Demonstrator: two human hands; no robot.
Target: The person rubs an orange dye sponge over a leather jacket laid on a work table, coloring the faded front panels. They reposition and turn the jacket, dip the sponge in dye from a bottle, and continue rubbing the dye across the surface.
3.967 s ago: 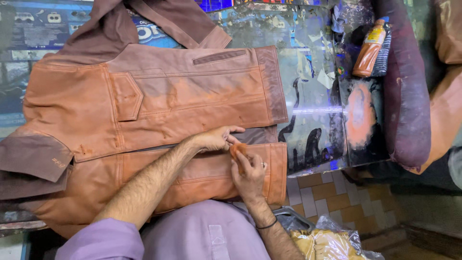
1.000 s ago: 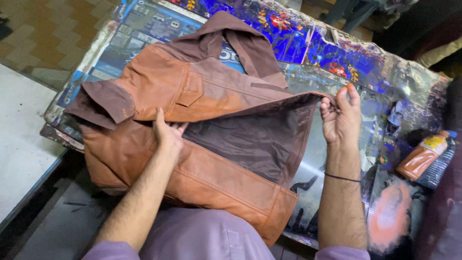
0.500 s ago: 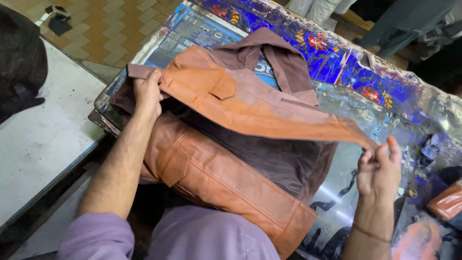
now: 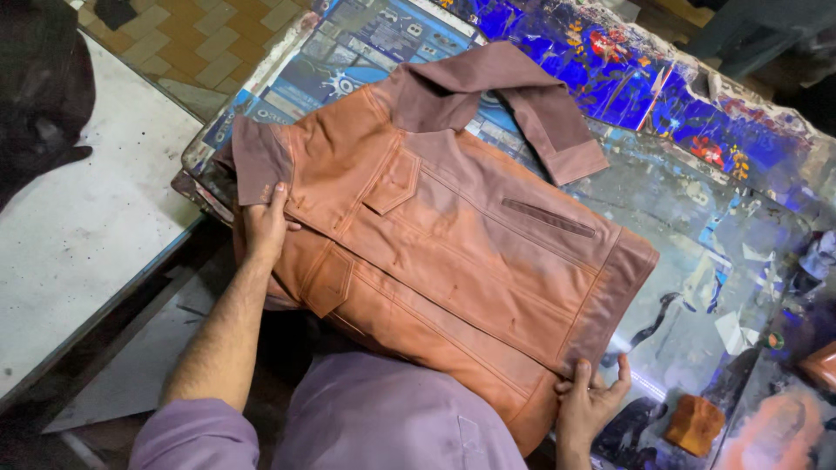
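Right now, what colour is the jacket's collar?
Dusty purplish brown, darker than the orange-tan jacket body; collar shows in the head view.

We see worktable [image 4: 749, 261] covered in glossy plastic sheet over colourful printed posters, blue patterned strip [image 4: 627, 70] along far edge. Small brown sponge block [image 4: 694, 424] near right. We note orange smear [image 4: 771, 439] on surface right of it. Pale grey table [image 4: 78, 226] at left, dark garment [image 4: 39, 87] on its far corner. Tiled floor [image 4: 183, 43] far left.
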